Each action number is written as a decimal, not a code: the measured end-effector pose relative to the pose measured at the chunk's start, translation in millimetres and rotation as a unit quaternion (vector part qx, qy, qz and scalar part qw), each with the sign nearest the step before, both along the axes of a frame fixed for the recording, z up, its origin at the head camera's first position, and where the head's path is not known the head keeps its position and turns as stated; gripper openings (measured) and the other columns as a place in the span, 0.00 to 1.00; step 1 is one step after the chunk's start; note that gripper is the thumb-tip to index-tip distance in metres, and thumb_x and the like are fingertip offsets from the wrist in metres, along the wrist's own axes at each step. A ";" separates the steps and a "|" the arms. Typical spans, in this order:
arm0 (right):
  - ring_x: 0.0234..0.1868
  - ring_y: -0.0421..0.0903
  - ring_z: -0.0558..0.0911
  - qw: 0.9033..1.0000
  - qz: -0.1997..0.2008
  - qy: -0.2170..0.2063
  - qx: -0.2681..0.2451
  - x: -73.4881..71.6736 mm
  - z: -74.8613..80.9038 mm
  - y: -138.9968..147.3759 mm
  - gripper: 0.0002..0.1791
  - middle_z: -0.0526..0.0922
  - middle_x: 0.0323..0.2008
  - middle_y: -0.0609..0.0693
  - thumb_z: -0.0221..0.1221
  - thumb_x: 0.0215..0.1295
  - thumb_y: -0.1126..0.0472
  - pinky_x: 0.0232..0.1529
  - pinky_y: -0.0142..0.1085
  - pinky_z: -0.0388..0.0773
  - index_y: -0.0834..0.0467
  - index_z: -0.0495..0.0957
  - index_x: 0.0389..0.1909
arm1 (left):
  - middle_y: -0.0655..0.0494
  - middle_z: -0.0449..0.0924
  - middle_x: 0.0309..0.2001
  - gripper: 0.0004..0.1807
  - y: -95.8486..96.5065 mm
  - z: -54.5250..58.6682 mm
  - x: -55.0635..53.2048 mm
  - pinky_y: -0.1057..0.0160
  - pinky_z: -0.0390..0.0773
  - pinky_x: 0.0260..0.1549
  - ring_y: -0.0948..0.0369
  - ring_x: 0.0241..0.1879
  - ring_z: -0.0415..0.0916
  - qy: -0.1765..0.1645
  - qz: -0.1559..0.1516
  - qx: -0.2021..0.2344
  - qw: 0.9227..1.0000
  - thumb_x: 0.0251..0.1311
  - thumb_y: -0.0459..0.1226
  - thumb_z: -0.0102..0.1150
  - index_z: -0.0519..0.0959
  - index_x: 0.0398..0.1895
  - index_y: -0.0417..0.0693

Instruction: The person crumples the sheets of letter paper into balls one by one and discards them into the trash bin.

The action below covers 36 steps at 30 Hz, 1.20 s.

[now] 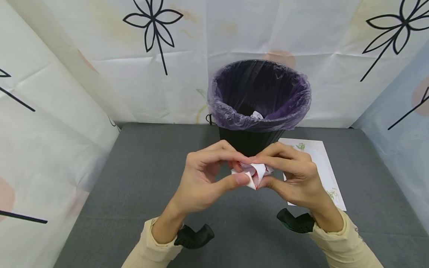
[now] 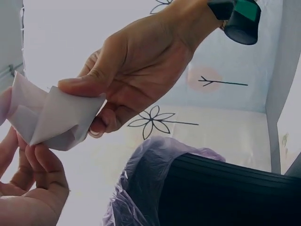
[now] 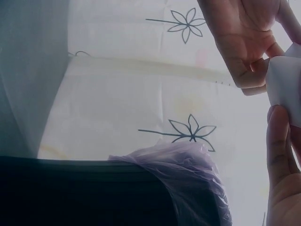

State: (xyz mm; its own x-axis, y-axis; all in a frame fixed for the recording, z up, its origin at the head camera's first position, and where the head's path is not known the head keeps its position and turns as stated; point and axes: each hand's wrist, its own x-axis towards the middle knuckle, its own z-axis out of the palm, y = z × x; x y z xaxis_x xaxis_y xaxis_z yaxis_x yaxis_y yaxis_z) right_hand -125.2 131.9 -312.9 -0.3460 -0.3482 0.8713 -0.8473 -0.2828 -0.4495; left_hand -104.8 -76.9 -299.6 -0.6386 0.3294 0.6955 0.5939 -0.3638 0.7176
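A small piece of folded white paper (image 1: pixel 259 171) with reddish marks is held up between both hands over the grey table. My left hand (image 1: pixel 204 175) pinches its left side, the thumb lying across the front and the fingers at the top. On the other side, my right hand (image 1: pixel 295 173) grips it between thumb and fingertips. The two index fingertips meet along the upper edge. Seen from the left wrist, the paper (image 2: pixel 68 117) has several angled flaps with a hollow between them. The right wrist view catches only part of the paper (image 3: pixel 284 84) at its edge.
Behind the hands stands a black bin (image 1: pixel 249 141) lined with a purple plastic bag (image 1: pixel 231 115); crumpled white paper (image 1: pixel 256 115) lies inside. A white sheet with green plant prints (image 1: pixel 315 163) rests on the grey table (image 1: pixel 147 178), right of the bin. Patterned cloth walls surround the table.
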 end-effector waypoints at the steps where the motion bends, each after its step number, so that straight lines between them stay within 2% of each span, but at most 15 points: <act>1: 0.38 0.46 0.80 1.000 0.001 -0.002 0.000 0.2 0.0 0.2 0.19 0.82 0.38 0.60 0.69 0.62 0.63 0.40 0.29 0.78 0.75 0.83 0.46 | 0.44 0.78 0.33 0.18 1.4 -0.4 0.3 0.59 0.78 0.35 0.54 0.35 0.73 0.014 0.011 0.003 1.000 0.66 0.39 0.67 0.82 0.40 0.27; 4: 0.38 0.46 0.80 1.000 0.004 -0.005 0.003 0.2 -0.4 0.8 0.19 0.83 0.39 0.60 0.69 0.63 0.63 0.37 0.29 0.77 0.75 0.83 0.47 | 0.47 0.76 0.32 0.17 5.8 -1.6 0.6 0.61 0.77 0.30 0.56 0.32 0.72 0.072 0.057 0.012 0.996 0.66 0.40 0.68 0.83 0.37 0.30; 7: 0.37 0.46 0.80 1.000 0.004 -0.007 0.006 0.3 -1.1 1.1 0.19 0.83 0.38 0.60 0.68 0.63 0.63 0.34 0.30 0.77 0.75 0.83 0.47 | 0.47 0.74 0.32 0.14 9.7 -2.5 -0.8 0.63 0.76 0.25 0.57 0.29 0.73 0.141 0.110 0.023 0.984 0.64 0.39 0.69 0.85 0.33 0.33; 9: 0.36 0.46 0.80 1.000 0.004 -0.010 0.006 0.5 -1.7 0.8 0.19 0.83 0.38 0.60 0.68 0.64 0.62 0.32 0.30 0.77 0.75 0.83 0.47 | 0.46 0.75 0.33 0.13 11.4 -2.9 -2.2 0.65 0.75 0.24 0.57 0.28 0.73 0.191 0.146 0.027 0.970 0.64 0.39 0.69 0.86 0.31 0.34; 12: 0.36 0.45 0.81 1.000 -0.001 -0.017 0.000 1.4 -2.7 0.3 0.18 0.84 0.37 0.60 0.67 0.65 0.62 0.31 0.30 0.77 0.75 0.83 0.47 | 0.44 0.80 0.34 0.11 12.7 -3.6 -4.9 0.64 0.78 0.28 0.56 0.30 0.75 0.262 0.186 0.025 0.947 0.62 0.37 0.70 0.86 0.30 0.35; 16: 0.34 0.44 0.81 0.999 -0.010 -0.034 -0.005 2.5 -3.2 1.0 0.18 0.85 0.36 0.59 0.67 0.67 0.62 0.27 0.29 0.75 0.75 0.83 0.47 | 0.44 0.82 0.36 0.09 10.7 -5.0 -6.7 0.64 0.80 0.35 0.55 0.34 0.76 0.327 0.215 -0.006 0.920 0.62 0.36 0.70 0.88 0.33 0.35; 19: 0.31 0.42 0.78 0.999 -0.013 -0.048 -0.001 3.0 -2.9 2.0 0.18 0.84 0.32 0.57 0.67 0.67 0.62 0.25 0.29 0.73 0.74 0.83 0.48 | 0.45 0.80 0.39 0.09 7.7 -5.9 -6.4 0.63 0.80 0.37 0.55 0.35 0.75 0.350 0.217 -0.042 0.910 0.63 0.36 0.69 0.88 0.35 0.35; 21: 0.29 0.41 0.77 0.998 -0.017 -0.052 0.001 3.0 -2.7 2.2 0.18 0.83 0.31 0.56 0.67 0.67 0.61 0.24 0.29 0.72 0.74 0.83 0.48 | 0.45 0.78 0.41 0.09 6.0 -6.6 -6.6 0.63 0.80 0.39 0.55 0.36 0.74 0.359 0.211 -0.061 0.907 0.64 0.35 0.68 0.89 0.37 0.35; 24: 0.28 0.41 0.76 0.998 -0.025 -0.056 0.002 2.8 -3.0 1.2 0.18 0.83 0.28 0.55 0.67 0.66 0.62 0.24 0.29 0.71 0.73 0.84 0.47 | 0.46 0.78 0.40 0.07 5.9 -9.4 -7.8 0.62 0.80 0.39 0.54 0.36 0.74 0.370 0.216 -0.071 0.901 0.64 0.33 0.68 0.89 0.37 0.36; 26: 0.28 0.40 0.76 0.998 -0.034 -0.058 0.003 2.7 -3.6 0.5 0.17 0.83 0.28 0.54 0.68 0.66 0.62 0.23 0.28 0.71 0.73 0.84 0.46 | 0.46 0.80 0.39 0.06 6.4 -12.6 -9.5 0.63 0.81 0.37 0.53 0.35 0.74 0.383 0.230 -0.072 0.892 0.64 0.32 0.68 0.89 0.36 0.36; 29: 0.28 0.40 0.77 0.997 -0.044 -0.066 0.007 3.0 -4.8 0.3 0.15 0.85 0.29 0.54 0.68 0.66 0.64 0.23 0.28 0.71 0.73 0.85 0.45 | 0.47 0.82 0.37 0.06 7.6 -17.2 -11.7 0.63 0.81 0.34 0.52 0.32 0.74 0.406 0.261 -0.072 0.873 0.65 0.32 0.67 0.88 0.34 0.37; 33: 0.27 0.41 0.76 0.994 -0.034 -0.100 -0.005 3.5 -5.0 1.8 0.13 0.86 0.31 0.54 0.68 0.65 0.67 0.22 0.29 0.70 0.75 0.84 0.45 | 0.46 0.83 0.42 0.09 7.3 -19.5 -13.6 0.63 0.82 0.36 0.50 0.34 0.76 0.431 0.288 -0.097 0.849 0.63 0.36 0.70 0.88 0.40 0.37; 35: 0.25 0.41 0.75 0.992 -0.023 -0.126 -0.015 4.2 -4.3 3.0 0.14 0.85 0.31 0.54 0.67 0.65 0.69 0.21 0.29 0.70 0.76 0.83 0.46 | 0.45 0.82 0.47 0.18 6.0 -19.7 -13.7 0.62 0.82 0.40 0.50 0.36 0.77 0.435 0.290 -0.122 0.844 0.58 0.40 0.75 0.86 0.45 0.36; 36: 0.24 0.41 0.74 0.990 -0.020 -0.141 -0.018 4.8 -3.5 3.6 0.14 0.84 0.30 0.53 0.67 0.65 0.69 0.20 0.29 0.70 0.76 0.83 0.47 | 0.45 0.82 0.48 0.22 5.0 -19.8 -13.5 0.62 0.81 0.42 0.50 0.38 0.77 0.432 0.287 -0.137 0.844 0.55 0.41 0.77 0.85 0.47 0.35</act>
